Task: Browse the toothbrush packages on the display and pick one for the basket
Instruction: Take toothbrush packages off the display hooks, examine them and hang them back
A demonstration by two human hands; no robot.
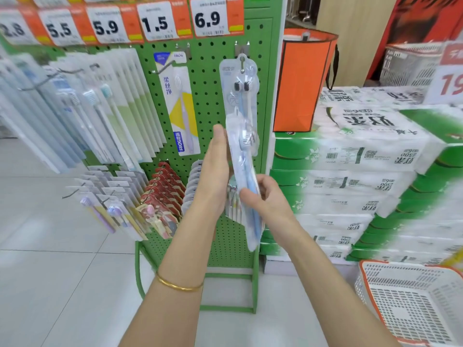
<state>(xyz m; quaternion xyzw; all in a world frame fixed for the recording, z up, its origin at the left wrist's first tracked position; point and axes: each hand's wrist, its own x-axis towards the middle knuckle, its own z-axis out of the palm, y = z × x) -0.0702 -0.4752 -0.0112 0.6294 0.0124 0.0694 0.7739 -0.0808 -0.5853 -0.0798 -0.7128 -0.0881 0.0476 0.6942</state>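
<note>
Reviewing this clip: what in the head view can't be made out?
All in the head view:
Label of the toothbrush package: blurred and unreadable; the right hand covers its lower middle.
Palm of the left hand: turned away, so contact with the package is unclear.
Part of the basket: cut off by the right and bottom edges.
Rest of the price sign: cut by the right edge after "19".

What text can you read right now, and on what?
"2.8": leftmost price tag
"5.5": second price tag
"5.9": third price tag
"1.5": fourth price tag
"6.9": fifth price tag
"FROG": hanging toothbrush package
"柔丝净": hanging toothbrush package
"19": red-topped sign
"2500", upside down: tissue packs
held package: too blurred
</note>
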